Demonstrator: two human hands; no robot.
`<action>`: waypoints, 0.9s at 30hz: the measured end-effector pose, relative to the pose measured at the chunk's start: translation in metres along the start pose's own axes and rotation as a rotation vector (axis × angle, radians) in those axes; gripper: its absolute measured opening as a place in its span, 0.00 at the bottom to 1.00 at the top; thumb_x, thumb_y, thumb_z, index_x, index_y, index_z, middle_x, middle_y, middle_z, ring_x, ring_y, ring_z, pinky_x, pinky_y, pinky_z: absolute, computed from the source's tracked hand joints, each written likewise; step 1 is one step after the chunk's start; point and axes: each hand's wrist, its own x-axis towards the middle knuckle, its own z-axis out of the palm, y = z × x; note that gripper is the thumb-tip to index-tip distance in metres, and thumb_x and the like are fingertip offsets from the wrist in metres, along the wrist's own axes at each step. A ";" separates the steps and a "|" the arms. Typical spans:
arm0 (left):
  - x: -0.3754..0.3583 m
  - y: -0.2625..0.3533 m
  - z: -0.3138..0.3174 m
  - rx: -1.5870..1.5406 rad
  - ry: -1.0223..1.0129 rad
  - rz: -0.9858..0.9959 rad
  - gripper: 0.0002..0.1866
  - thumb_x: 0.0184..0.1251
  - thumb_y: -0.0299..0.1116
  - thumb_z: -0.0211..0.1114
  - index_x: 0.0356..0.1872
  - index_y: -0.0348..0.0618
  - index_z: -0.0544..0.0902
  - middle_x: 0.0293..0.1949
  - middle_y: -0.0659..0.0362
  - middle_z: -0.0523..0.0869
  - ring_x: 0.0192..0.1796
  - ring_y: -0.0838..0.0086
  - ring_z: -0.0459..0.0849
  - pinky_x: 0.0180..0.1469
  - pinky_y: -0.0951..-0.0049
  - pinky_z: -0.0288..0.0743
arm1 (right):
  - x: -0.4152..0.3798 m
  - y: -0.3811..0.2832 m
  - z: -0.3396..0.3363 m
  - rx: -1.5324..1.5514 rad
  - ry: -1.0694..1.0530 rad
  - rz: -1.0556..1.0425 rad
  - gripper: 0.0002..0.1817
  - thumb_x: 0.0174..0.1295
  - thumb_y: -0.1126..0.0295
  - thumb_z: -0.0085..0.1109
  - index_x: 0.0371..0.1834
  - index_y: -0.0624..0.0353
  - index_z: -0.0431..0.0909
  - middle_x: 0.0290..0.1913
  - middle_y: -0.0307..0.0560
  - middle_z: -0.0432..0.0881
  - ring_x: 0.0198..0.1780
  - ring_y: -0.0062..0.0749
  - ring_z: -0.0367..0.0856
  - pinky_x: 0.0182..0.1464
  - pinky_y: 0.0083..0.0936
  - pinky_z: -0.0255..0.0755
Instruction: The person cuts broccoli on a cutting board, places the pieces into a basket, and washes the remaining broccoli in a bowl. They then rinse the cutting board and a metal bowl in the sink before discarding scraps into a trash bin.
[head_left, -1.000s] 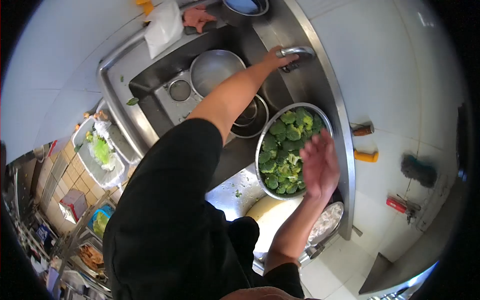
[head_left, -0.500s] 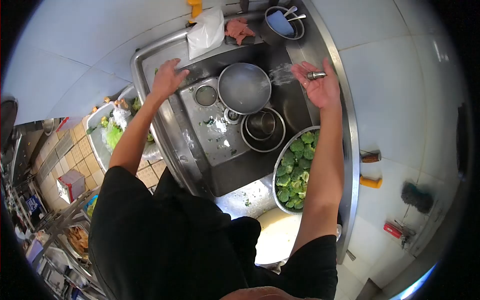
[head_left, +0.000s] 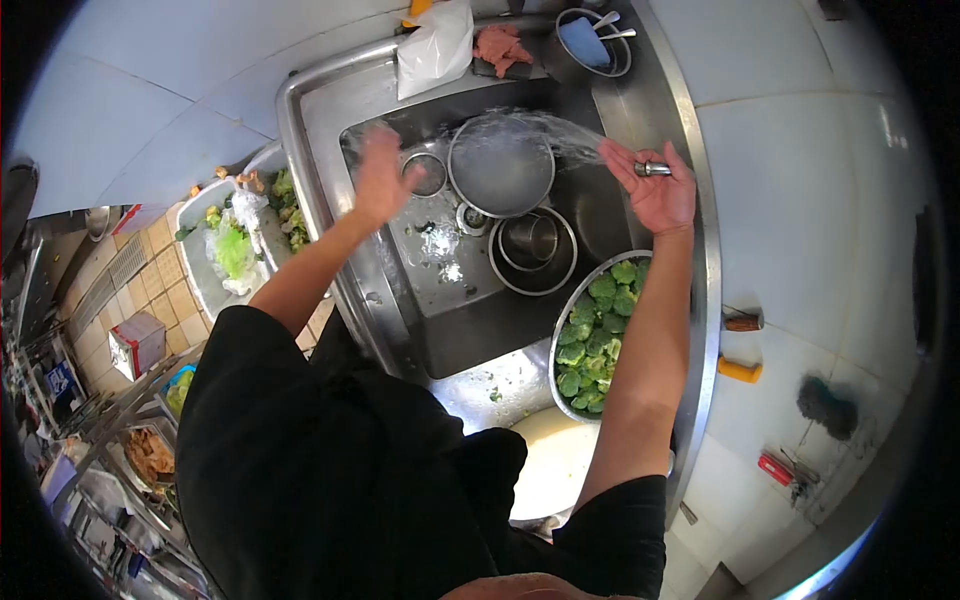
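My right hand (head_left: 660,190) is palm up with fingers stretched out under a metal tap spout (head_left: 652,169). Water fans leftward off its fingertips over a large round metal bowl (head_left: 502,180) in the sink. My left hand (head_left: 380,182), its fingers blurred but the thumb spread, hovers over the sink's left side near a small round strainer (head_left: 426,174). It holds nothing that I can see. Nested metal pots (head_left: 535,285) sit below the large bowl. A metal bowl of broccoli florets (head_left: 588,345) stands by my right forearm, which partly covers it.
Along the sink's back ledge are a white plastic bag (head_left: 436,50), a reddish cloth (head_left: 502,48) and a pot (head_left: 585,75) with a blue sponge and utensils. Crates of vegetable scraps (head_left: 222,250) stand left of the sink rim (head_left: 318,215). A large pale-filled container (head_left: 545,470) is near my body.
My left hand has moved right and inward over the sink. Water now sprays in a wide arc from my right hand across the bowl, further left than before. The view has shifted slightly.
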 end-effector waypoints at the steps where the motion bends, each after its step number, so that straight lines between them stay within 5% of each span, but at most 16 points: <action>1: -0.012 0.012 -0.005 -0.088 -0.116 0.005 0.41 0.72 0.55 0.60 0.71 0.28 0.65 0.73 0.34 0.64 0.78 0.40 0.57 0.80 0.43 0.45 | 0.000 -0.001 -0.003 -0.007 -0.023 0.011 0.28 0.77 0.55 0.47 0.34 0.76 0.77 0.66 0.90 0.64 0.73 0.72 0.64 0.75 0.52 0.65; 3: -0.031 0.032 -0.021 -0.273 -0.353 0.006 0.38 0.70 0.51 0.64 0.70 0.29 0.68 0.71 0.33 0.66 0.77 0.38 0.58 0.79 0.42 0.47 | 0.001 -0.005 -0.011 -0.022 -0.072 0.026 0.27 0.77 0.55 0.47 0.35 0.75 0.78 0.68 0.89 0.61 0.74 0.72 0.61 0.75 0.52 0.63; 10: 0.008 -0.067 -0.057 0.121 0.145 -0.060 0.40 0.68 0.53 0.65 0.68 0.28 0.67 0.70 0.30 0.65 0.76 0.39 0.60 0.74 0.41 0.57 | -0.002 -0.003 -0.017 -0.076 -0.074 0.051 0.25 0.75 0.57 0.49 0.35 0.73 0.79 0.68 0.88 0.63 0.74 0.71 0.64 0.74 0.52 0.65; 16: 0.025 -0.013 -0.043 0.662 -0.148 -0.303 0.53 0.64 0.61 0.64 0.76 0.29 0.55 0.75 0.29 0.55 0.77 0.33 0.52 0.75 0.34 0.49 | -0.008 -0.010 -0.016 -0.177 -0.048 0.167 0.21 0.74 0.61 0.49 0.34 0.73 0.78 0.67 0.86 0.66 0.71 0.70 0.68 0.71 0.49 0.71; 27: 0.026 -0.012 -0.047 0.619 -0.162 -0.302 0.50 0.64 0.53 0.65 0.77 0.28 0.52 0.75 0.28 0.54 0.77 0.30 0.50 0.75 0.31 0.42 | -0.039 -0.017 -0.016 -0.301 0.094 0.331 0.20 0.71 0.66 0.46 0.41 0.78 0.78 0.67 0.84 0.68 0.70 0.67 0.71 0.70 0.47 0.74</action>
